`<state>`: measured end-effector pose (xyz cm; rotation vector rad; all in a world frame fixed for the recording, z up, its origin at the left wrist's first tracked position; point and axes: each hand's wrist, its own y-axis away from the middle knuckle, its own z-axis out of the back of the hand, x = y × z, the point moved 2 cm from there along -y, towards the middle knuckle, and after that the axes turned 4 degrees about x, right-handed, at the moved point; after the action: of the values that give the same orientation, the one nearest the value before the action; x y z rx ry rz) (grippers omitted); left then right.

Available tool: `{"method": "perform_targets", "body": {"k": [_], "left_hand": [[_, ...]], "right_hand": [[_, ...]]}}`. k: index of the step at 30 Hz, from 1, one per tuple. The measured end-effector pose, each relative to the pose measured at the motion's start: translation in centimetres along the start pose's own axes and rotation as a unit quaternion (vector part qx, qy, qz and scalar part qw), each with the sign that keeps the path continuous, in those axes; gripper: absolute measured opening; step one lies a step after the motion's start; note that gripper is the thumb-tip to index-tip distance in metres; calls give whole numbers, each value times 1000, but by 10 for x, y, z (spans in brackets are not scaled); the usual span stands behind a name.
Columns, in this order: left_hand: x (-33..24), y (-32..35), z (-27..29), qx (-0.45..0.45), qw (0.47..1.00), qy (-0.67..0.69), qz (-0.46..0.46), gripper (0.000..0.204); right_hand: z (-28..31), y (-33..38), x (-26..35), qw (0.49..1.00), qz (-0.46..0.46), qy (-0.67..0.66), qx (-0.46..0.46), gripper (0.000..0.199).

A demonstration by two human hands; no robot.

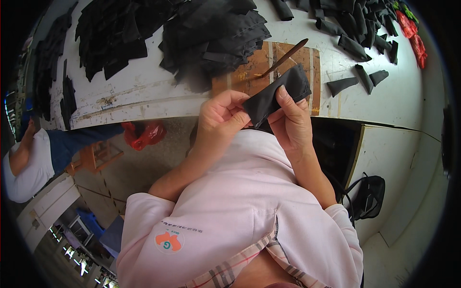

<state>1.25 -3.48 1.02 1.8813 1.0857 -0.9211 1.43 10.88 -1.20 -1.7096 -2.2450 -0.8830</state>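
Between my two hands, just over the table's front edge, is a small black fabric piece point(271, 98), flat and roughly rectangular. Its lower left corner is pinched by my left hand point(223, 114), thumb against the bent fingers. My right hand point(292, 115) grips the other end, thumb pressed on top and fingers beneath. Right behind the cloth, a thin dark pointed stick point(284, 56) slants up from a brown board point(240, 79) on the table. Whether the cloth touches the stick I cannot tell.
Heaps of flat black fabric pieces point(216, 41) cover the table's left and middle. Rolled or tube-shaped black pieces point(353, 48) lie at the right, near red plastic bags point(413, 38). Another person point(29, 163) sits at the far left. A black bag point(372, 194) hangs below right.
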Motion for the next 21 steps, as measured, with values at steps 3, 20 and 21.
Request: {"method": "perform_targets", "body": {"k": [3, 20, 21], "left_hand": [[-2, -2, -5, -9, 999, -51, -14, 12], [9, -16, -16, -147, 796, -514, -283, 10], [14, -17, -11, -162, 834, -466, -248, 11]], "right_hand": [[1, 0, -1, 994, 27, 102, -17, 8], [-19, 2, 8, 622, 335, 707, 15, 16], [-17, -1, 3, 620, 346, 704, 2, 16]]}}
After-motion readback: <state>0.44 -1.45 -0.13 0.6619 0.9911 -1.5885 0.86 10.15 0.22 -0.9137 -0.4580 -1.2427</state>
